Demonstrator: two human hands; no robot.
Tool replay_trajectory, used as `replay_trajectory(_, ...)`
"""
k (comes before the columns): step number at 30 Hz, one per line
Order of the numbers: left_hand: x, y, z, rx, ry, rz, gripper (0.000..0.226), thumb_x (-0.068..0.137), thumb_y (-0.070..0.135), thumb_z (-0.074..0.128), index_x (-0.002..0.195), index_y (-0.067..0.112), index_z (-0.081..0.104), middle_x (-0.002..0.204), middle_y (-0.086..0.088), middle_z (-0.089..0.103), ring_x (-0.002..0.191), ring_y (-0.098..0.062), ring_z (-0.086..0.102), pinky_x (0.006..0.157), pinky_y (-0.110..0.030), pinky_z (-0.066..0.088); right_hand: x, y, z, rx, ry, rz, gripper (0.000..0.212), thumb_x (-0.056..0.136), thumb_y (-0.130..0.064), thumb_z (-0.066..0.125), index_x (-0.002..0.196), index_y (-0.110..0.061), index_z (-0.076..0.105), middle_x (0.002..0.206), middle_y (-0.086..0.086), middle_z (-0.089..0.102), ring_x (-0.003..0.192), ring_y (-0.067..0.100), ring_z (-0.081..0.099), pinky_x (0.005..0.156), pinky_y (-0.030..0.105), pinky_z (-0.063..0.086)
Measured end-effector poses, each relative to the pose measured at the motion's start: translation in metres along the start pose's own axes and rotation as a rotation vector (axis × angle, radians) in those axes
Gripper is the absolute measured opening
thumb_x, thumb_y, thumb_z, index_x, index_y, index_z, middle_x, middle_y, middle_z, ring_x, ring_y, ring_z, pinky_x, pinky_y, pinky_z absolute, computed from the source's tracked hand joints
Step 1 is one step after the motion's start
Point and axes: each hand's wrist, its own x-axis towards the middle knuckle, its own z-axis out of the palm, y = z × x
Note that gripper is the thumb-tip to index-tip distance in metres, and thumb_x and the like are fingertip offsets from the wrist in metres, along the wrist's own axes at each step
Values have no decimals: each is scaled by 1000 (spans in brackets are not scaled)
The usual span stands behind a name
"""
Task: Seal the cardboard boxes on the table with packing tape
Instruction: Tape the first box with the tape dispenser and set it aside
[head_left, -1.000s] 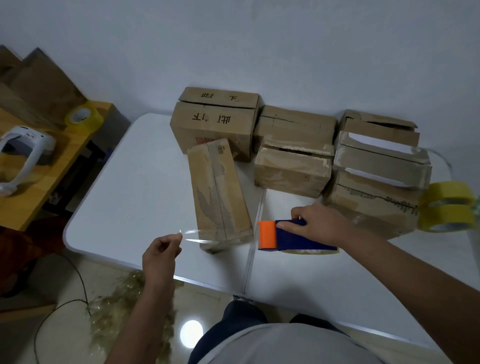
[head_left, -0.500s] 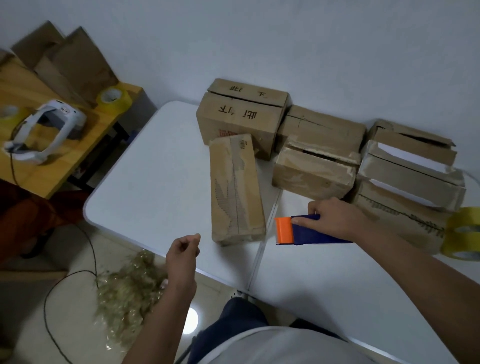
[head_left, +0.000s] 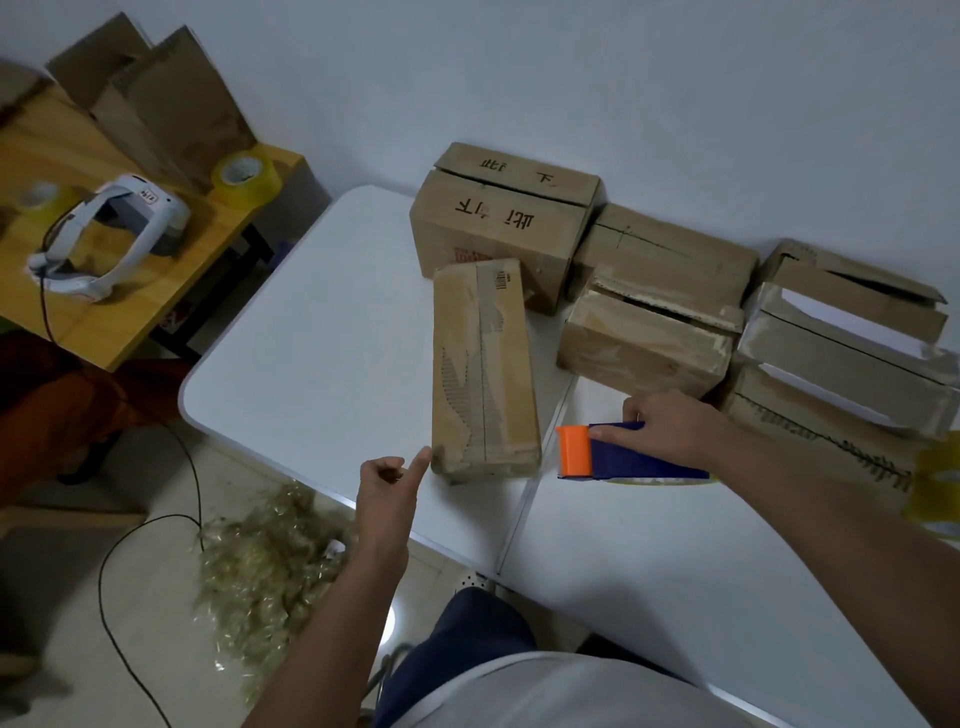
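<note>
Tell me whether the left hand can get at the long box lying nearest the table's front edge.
Probably yes. The left hand is beside the long box, its index finger at the near left corner with nothing between them. The right hand and tape dispenser sit on the other side.

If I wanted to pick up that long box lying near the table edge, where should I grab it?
Probably across the long box's narrow width, from above, fingers down both long sides; it lies flat and both sides look free.

long box left of tape dispenser, on table
</note>
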Motion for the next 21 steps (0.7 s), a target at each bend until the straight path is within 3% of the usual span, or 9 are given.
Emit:
replay_trajectory(4,3,0,7,106,-28,4,51,80,45,79,109,16,49,95,0,52,82,-12,51,69,-28,42,5,1,8,-19,-17,22,68,75,-86,35,83,-23,59,80,-3,62,74,11,60,66,26,48)
replay_trajectory(8,9,2,4,149,-16,78,49,81,38,80,109,14,50,94,1,52,81,-11,52,66,-24,41,7,-9,17,-57,-11,41,78,70,-89,27,83,-19,59,79,0,61,74,15,59,73,35,53)
replay_trajectory(16,36,17,-18,266,2,141,50,80,39,80,111,15,49,99,0,55,90,-17,56,65,-24,41,-1,-33,38,-16,28,43,67,83,-80,35,89,-18,60,78,0,59,74,16,60,66,31,50)
replay_trajectory(21,37,15,-16,279,-46,133,50,80,42,79,111,17,49,101,-1,56,86,-9,54,65,-23,41,0,-37,50,-28,22,95,64,87,-75,36,94,-16,59,71,-5,48,72,15,57,59,25,39)
